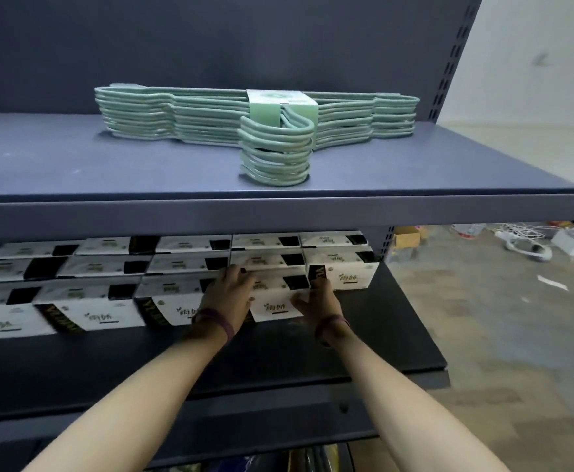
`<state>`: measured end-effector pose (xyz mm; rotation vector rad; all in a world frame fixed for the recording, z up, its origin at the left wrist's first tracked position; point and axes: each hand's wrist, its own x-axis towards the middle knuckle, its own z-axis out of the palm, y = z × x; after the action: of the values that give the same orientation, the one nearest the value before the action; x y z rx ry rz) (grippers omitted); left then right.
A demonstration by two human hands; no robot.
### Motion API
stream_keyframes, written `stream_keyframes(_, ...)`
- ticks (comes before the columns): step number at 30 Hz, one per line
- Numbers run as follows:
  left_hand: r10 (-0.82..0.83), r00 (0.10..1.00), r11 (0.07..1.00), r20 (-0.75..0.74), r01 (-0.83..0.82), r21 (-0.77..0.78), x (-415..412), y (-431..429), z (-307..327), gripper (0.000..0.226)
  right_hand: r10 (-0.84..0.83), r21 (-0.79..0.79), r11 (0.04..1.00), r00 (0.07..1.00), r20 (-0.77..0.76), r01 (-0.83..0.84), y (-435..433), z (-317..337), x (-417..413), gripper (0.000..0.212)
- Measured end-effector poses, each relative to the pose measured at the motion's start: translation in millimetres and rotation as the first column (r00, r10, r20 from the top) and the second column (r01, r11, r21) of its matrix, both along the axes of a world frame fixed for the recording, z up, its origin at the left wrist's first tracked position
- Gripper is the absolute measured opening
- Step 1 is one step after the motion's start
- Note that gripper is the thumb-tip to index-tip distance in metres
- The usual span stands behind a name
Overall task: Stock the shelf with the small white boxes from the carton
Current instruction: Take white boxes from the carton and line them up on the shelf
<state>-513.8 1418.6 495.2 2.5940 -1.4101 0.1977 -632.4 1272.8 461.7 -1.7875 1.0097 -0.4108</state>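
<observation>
Several small white boxes with black bands stand in rows on the dark lower shelf [364,342]. One white box [275,301] sits in the front row, right of centre. My left hand [229,298] lies on its left side and top. My right hand [319,304] presses its right end, thumb on the front face. Both hands grip this box between them. Another white box [347,272] stands just behind and to the right. The carton is not in view.
The upper shelf [74,172] holds a bundle of green hangers [255,120]. Right of the shelving, the floor has cables, a cardboard box [406,236] and white items. The shelf front in front of the boxes is bare.
</observation>
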Motion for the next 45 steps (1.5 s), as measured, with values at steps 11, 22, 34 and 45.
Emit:
stream_keyframes(11,-0.111,0.971,0.993,0.210,0.102,0.052,1.0,3.0,-4.2,0.048,0.010,-0.155,0.987,0.985,-0.172,-0.037,72.9,6.5,-88.5,0.029)
stream_keyframes(22,-0.702,0.625,0.710,-0.340,0.651,-0.268,-188.2,9.5,-46.8,0.036,-0.214,-0.044,0.976,0.916,-0.340,0.212,127.8,-55.9,-226.7,0.034)
stream_keyframes(34,-0.209,0.599,0.600,-0.773,0.703,0.383,-375.4,-5.1,-313.1,0.046,-0.138,0.392,0.791,0.760,-0.635,0.471,131.9,-322.0,-449.9,0.031)
stream_keyframes(45,0.131,0.619,0.510,-0.774,0.628,0.588,-450.6,-7.8,-638.9,0.040,0.061,0.560,0.638,0.690,-0.721,0.529,145.8,-674.2,-526.3,0.052)
